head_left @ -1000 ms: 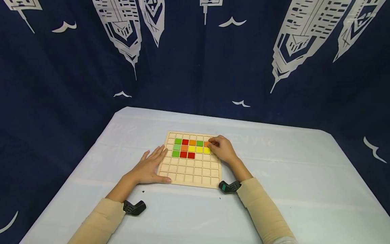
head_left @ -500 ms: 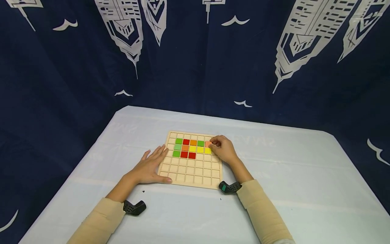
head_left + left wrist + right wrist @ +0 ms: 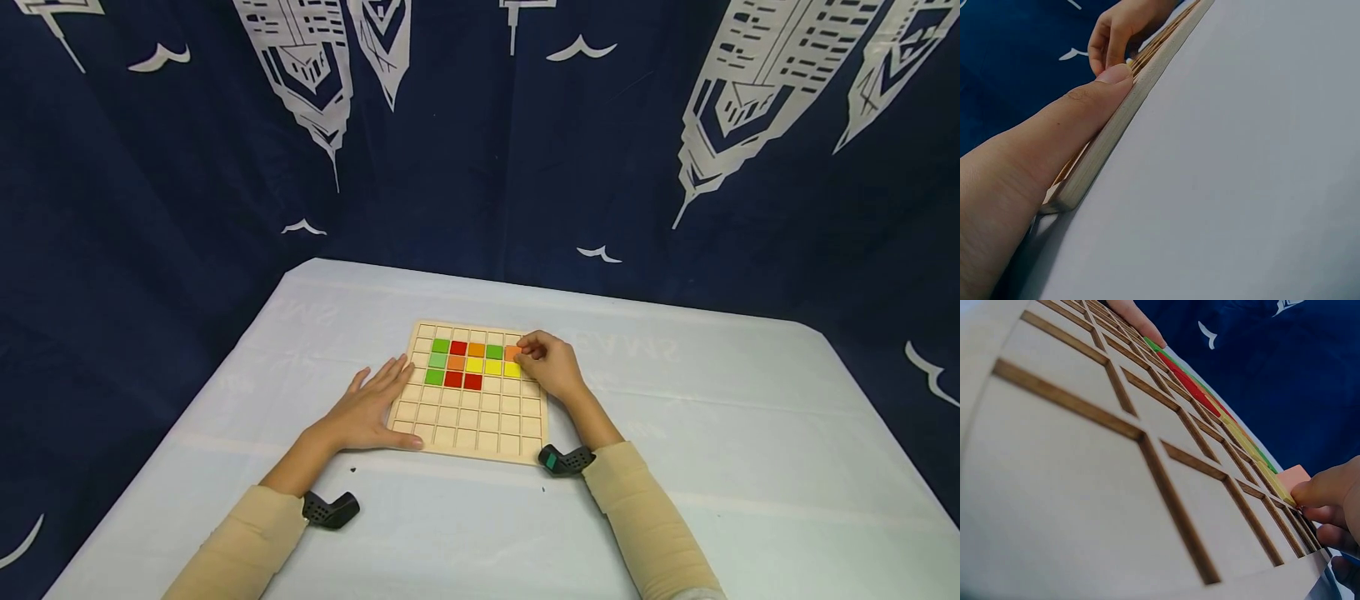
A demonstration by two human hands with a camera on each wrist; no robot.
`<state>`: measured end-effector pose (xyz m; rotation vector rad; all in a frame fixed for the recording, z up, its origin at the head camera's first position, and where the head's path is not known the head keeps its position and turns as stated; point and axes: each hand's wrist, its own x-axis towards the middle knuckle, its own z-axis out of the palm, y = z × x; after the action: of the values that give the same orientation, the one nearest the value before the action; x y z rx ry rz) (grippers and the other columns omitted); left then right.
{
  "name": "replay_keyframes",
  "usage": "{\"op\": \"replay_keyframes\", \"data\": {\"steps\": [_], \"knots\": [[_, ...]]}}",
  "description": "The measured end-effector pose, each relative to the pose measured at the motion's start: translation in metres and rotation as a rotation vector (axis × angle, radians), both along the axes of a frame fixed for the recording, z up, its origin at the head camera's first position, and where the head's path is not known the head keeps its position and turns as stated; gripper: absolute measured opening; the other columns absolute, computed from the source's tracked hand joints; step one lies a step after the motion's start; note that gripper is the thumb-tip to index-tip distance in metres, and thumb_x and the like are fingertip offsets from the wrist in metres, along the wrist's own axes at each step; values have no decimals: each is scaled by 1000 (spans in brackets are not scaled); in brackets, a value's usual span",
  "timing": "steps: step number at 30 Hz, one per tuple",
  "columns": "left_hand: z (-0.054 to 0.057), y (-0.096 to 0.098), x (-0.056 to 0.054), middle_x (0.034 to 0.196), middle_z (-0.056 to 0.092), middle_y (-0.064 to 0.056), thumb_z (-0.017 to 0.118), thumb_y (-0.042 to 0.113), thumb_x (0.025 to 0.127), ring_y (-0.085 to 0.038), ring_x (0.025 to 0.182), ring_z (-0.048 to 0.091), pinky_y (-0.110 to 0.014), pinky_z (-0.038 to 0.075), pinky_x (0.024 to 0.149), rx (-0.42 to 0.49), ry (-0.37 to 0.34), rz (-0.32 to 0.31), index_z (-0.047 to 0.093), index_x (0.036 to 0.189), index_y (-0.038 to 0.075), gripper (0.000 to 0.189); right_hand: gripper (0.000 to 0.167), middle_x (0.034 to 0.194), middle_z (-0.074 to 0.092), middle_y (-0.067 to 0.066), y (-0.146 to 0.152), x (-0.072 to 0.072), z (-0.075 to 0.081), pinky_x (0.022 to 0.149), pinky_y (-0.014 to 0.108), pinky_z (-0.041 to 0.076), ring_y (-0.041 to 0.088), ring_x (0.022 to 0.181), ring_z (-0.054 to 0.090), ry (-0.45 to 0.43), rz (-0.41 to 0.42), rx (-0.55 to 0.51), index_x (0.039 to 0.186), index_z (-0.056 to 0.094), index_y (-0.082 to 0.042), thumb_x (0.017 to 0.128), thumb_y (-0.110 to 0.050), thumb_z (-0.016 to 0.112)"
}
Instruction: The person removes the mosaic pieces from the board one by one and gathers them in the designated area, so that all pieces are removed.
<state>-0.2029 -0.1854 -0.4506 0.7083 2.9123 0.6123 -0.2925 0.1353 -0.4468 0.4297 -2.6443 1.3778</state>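
A square wooden grid board (image 3: 467,437) lies on the table, with green, red, orange and yellow square tiles set in its upper rows. My left hand (image 3: 367,414) rests spread along the board's left side, its thumb on the near edge; in the left wrist view that thumb (image 3: 1054,131) lies over the rim. At the upper right of the grid my right hand (image 3: 552,364) pinches an orange tile (image 3: 512,353). From the right wrist, this tile (image 3: 1294,477) looks pale orange and sticks up at a tilt beside the yellow tiles (image 3: 1272,478). The fingertips partly cover it.
A white-covered table (image 3: 720,467) surrounds the board. Behind it hangs a dark blue curtain (image 3: 480,167) with white prints. Black wrist devices (image 3: 332,511) sit at both sleeves. A few tiny dark specks (image 3: 353,470) lie in front of the board.
The orange tile under my right fingers changes slightly in angle and shade; it looked paler half a second ago. Both hands stay nearly in place, and the head view shifts a little.
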Motion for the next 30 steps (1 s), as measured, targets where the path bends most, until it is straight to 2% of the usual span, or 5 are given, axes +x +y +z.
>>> {"op": "replay_keyframes", "data": {"steps": [13,22,27,30], "knots": [[-1,-1,0,163,5,-10,67,76,68,-28,149,4,-58,1,114,9,7,-1,14,156,5,124,7,85,69,9,0,-2,-4,66,28,44,19,73,55,-5,-27,-72,95,71,-2,89,-5,68],[-1,0,-1,163,5,-10,66,76,69,-28,149,4,-58,1,114,7,6,-2,15,156,5,124,9,88,70,11,5,-2,0,71,30,45,21,78,57,-44,-60,-129,96,71,-1,90,-6,68],[-1,1,-1,163,5,-11,67,76,69,-29,149,5,-58,1,114,13,9,-4,15,156,5,124,11,91,69,12,13,-3,4,74,31,45,22,83,58,-65,-68,-122,98,71,0,90,-8,68],[-1,0,-1,163,5,-11,66,77,69,-29,149,5,-58,1,114,7,10,-3,15,156,5,124,11,92,69,12,20,-3,5,71,29,45,21,83,57,-73,-85,-114,98,71,0,90,-8,69]]}}
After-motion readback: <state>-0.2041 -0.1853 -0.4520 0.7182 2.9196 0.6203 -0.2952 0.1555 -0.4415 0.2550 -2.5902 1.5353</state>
